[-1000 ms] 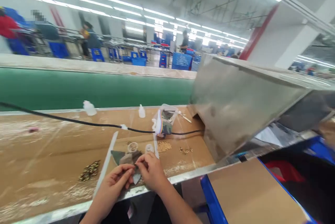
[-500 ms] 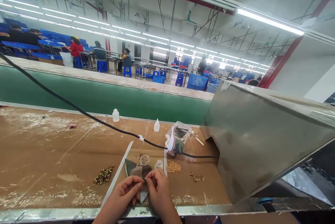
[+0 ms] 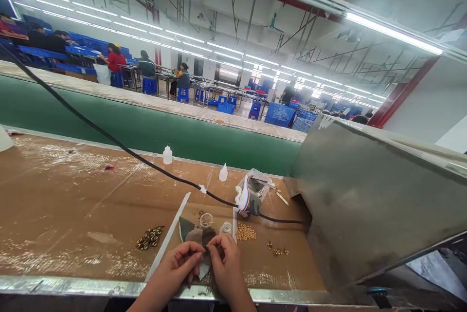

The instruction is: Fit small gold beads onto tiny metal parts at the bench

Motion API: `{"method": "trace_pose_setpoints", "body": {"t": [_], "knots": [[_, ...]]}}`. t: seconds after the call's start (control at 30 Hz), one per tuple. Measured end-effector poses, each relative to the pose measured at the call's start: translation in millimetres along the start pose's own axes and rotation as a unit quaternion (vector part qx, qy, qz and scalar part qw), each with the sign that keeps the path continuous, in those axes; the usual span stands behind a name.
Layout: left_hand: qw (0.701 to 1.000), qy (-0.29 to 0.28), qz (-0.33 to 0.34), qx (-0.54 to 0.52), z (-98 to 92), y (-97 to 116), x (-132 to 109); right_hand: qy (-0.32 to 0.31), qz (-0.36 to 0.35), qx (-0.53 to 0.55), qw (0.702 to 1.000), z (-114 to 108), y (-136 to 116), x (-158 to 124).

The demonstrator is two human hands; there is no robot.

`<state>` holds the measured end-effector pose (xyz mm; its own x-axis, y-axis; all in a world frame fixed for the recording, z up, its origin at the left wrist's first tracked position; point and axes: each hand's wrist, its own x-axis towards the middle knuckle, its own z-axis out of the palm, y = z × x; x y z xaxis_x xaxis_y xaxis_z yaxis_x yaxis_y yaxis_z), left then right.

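Fabric (image 3: 195, 235), grey, is pinched at its near edge between the left hand (image 3: 178, 267) and right hand (image 3: 226, 268), both sets of fingertips closed on it. Cups (image 3: 206, 220) stand just beyond the fingers, beads (image 3: 245, 232) to their right, eyelets (image 3: 149, 238) to their left.

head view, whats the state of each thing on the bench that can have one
left hand, grip pinched on fabric piece
right hand, grip pinched on the same piece
fabric piece, held low over the bench edge
round bottle, upright, capped
pointed bottle, upright, capped
clear cup, upright, open-topped
black cable, lying across the bench
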<state>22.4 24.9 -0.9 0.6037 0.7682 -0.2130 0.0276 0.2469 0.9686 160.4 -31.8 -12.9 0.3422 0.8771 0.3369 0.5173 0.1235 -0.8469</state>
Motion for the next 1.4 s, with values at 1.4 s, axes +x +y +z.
{"method": "trace_pose_setpoints", "body": {"t": [1.4], "knots": [[1.0, -0.002, -0.001, -0.006, 2.8, 4, -9, 0.028, 0.008, 0.031, 0.999, -3, -4, -6]]}}
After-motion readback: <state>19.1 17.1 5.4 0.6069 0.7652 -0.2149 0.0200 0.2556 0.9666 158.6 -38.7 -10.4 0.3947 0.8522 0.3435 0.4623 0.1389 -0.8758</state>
